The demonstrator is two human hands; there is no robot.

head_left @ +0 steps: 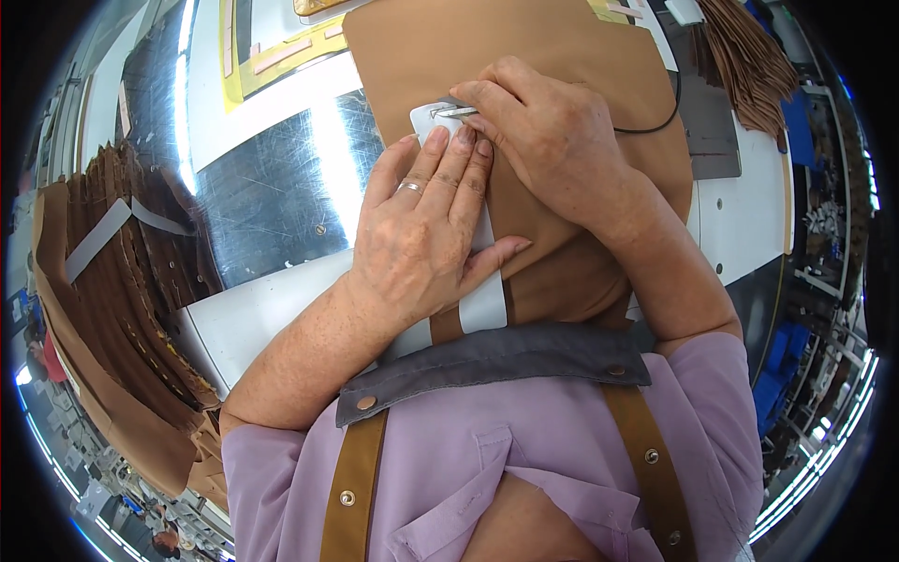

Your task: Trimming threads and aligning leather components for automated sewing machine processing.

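A large brown fabric piece (393, 47) lies under both hands. On it a white strip (482, 304) runs toward my body, with a rounded white end (426, 122) at the top. My left hand (421, 225) lies over the strip with fingers stretched out, fingertips pressing just below a small metal tool (448, 111), thumb out to the right. My right hand (552, 140) is closed round that tool at the rounded white end, its fingertips beside my left fingers; the tool's exact kind is hard to make out.
Stacked brown pieces (122, 262) with a grey strip lie at left, another brown stack (730, 56) at upper right. A scratched metal plate (262, 197) and yellow-edged template (272, 56) are on the white table (740, 225). A black cable (646, 128) crosses the fabric. People appear small at the left rim.
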